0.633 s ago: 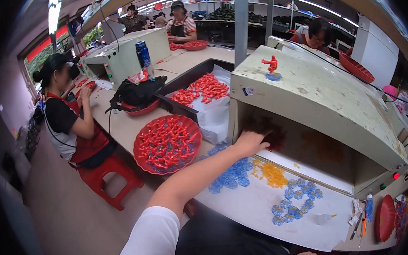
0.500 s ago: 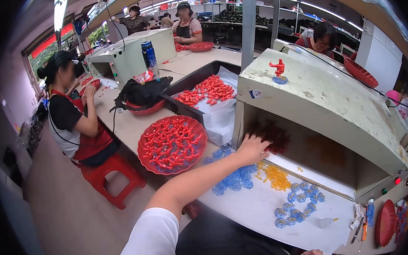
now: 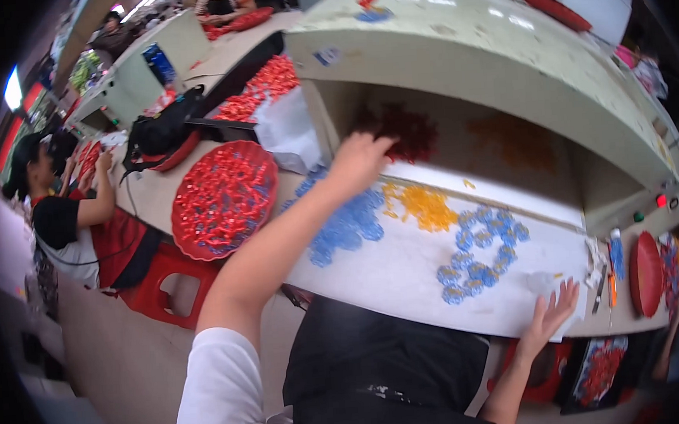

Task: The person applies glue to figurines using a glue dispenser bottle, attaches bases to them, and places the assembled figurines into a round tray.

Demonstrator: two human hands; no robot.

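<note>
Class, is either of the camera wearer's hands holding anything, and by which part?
The right hand is open, with nothing visible in it. The left hand is near red pieces inside the pale box; blur hides any hold.

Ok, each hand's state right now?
Left hand: fingers curled by the heaped small dark-red pieces; grip can't be told.
Right hand: open, fingers spread, nothing visible in it.

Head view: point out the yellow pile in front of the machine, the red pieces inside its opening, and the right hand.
Yellow pile (image 3: pixel 426 207): head view, middle of the pile.
Red pieces (image 3: pixel 410 134): head view, middle of the heap.
Right hand (image 3: pixel 549 316): head view, middle of the hand.
</note>
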